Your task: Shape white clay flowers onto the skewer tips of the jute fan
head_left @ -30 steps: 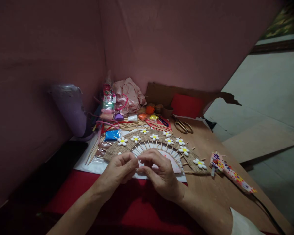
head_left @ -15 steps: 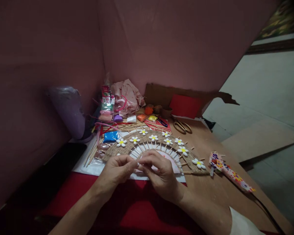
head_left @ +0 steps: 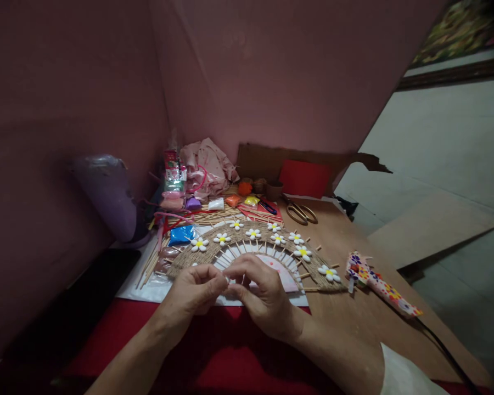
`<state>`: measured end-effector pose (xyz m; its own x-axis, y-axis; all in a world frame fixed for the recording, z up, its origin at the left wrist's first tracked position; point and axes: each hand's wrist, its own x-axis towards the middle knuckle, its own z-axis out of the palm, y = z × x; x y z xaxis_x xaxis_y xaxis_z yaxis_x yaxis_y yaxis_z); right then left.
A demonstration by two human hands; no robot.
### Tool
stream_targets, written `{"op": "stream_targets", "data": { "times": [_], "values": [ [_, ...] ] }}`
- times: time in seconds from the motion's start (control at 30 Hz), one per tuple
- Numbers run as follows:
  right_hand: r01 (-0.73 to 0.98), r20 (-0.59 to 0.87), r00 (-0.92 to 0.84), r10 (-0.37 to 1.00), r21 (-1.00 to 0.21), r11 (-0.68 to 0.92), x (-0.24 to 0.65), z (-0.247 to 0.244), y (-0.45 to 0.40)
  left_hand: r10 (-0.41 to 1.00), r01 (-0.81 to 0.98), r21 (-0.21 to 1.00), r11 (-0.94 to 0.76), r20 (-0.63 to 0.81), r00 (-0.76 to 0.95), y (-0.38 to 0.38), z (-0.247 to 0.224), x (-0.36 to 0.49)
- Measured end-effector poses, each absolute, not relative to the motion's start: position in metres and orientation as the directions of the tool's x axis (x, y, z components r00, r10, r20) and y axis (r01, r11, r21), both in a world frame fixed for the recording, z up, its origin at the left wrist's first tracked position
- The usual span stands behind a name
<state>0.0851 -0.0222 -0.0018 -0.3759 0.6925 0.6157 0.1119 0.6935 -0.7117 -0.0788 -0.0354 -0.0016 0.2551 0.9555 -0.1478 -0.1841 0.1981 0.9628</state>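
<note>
My left hand (head_left: 195, 293) and my right hand (head_left: 263, 296) meet at the fingertips over the near edge of a fan-shaped twine-and-stick piece (head_left: 242, 230). The left thumb and forefinger are pinched together, with a tiny whitish bit just showing between the hands. My right fingers are curled, thumb and forefinger slightly apart near that bit; what they hold is hidden or too small to name. White flowers with yellow centres (head_left: 302, 253) dot the twine arch. A pale pink half-round (head_left: 286, 274) lies inside the arch, partly behind my right hand.
Gold-handled scissors (head_left: 301, 213) lie behind the arch. A flower-patterned glue gun (head_left: 379, 282) with a black cord rests at right. Coloured clay packets, including a blue one (head_left: 183, 235), and sticks lie at back left, near a purple object (head_left: 109, 197).
The whole scene has shifted slightly left in the view. My right thumb and forefinger have parted a little, while the left pinch stays much the same.
</note>
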Motion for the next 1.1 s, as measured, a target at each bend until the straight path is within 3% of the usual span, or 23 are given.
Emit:
{"op": "stream_targets", "data": {
  "times": [0.23,1.1],
  "values": [
    [0.084,0.639,-0.337,0.692,-0.711,0.698,0.0846,-0.0047,-0.0211,0.942,-0.194,0.961,0.195,-0.129,0.309,-0.0359,-0.0024,-0.0793],
    [0.135,0.624,-0.360,0.694,-0.701,0.700,0.0858,-0.0035,-0.0196,0.964,-0.158,0.972,0.172,-0.133,0.232,-0.0367,0.0005,-0.0767]
  ]
}}
